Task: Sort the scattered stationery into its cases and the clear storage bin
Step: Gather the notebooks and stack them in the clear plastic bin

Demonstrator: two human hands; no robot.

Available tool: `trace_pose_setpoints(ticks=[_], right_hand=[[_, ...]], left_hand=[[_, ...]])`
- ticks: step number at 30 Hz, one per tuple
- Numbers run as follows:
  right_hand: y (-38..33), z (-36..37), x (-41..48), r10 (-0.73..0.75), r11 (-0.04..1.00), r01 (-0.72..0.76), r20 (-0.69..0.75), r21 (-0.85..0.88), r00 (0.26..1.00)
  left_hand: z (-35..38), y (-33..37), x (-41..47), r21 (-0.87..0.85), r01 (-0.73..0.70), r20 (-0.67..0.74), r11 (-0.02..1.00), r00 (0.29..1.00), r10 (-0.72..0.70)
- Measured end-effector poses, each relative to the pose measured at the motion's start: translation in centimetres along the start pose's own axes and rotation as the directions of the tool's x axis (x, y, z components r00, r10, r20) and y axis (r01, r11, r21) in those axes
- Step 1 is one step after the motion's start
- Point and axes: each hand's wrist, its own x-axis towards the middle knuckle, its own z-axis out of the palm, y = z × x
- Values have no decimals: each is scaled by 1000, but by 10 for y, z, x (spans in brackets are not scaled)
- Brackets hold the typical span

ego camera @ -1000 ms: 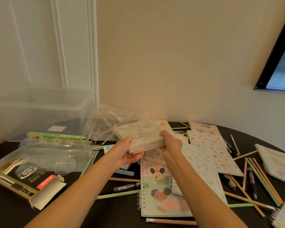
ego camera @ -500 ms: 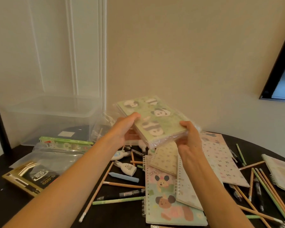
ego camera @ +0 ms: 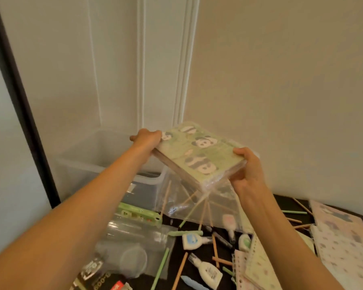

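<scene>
Now the pack (ego camera: 199, 155) — a wrapped stack of panda-print notebooks — was up in the air, held between both hands, tilted with its near right corner low. It hung just right of the bin (ego camera: 105, 158) and above a crinkled bag (ego camera: 197, 204) with pencils showing through it.

By the look of it, the step in hand was carrying the pack across to the bin. To do it well, the pack wanted levelling first, since the shiny wrap looked slippery and the low corner could slide out of the grip. Then it needed moving left until it cleared the bin's near wall, and lowering flat inside rather than dropping from height.

As for pose, the left hand (ego camera: 148, 138) reached far out, arm nearly straight, fingers curled over the pack's far left corner. The right hand (ego camera: 246, 168) sat closer in, wrist bent, thumb on top of the right edge and fingers wrapped under it — both hands gripping the pack. Pencils, correction tapes and notebooks lay scattered on the dark table (ego camera: 176, 254) below.
</scene>
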Motion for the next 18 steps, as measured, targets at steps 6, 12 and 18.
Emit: trace_pose_setpoints(ticks=[6, 12, 18], right_hand=[[-7, 75, 17, 131, 973, -128, 4, -194, 991], [19, 138, 38, 273, 903, -265, -25, -337, 962], [63, 173, 61, 517, 777, -473, -6, -416, 856]], left_hand=[[-52, 27, 37, 509, 7, -2, 861, 1000, -7], [-88, 26, 76, 470, 142, 79, 871, 976, -202], [-113, -17, 113, 532, 288, 10, 796, 938, -346]])
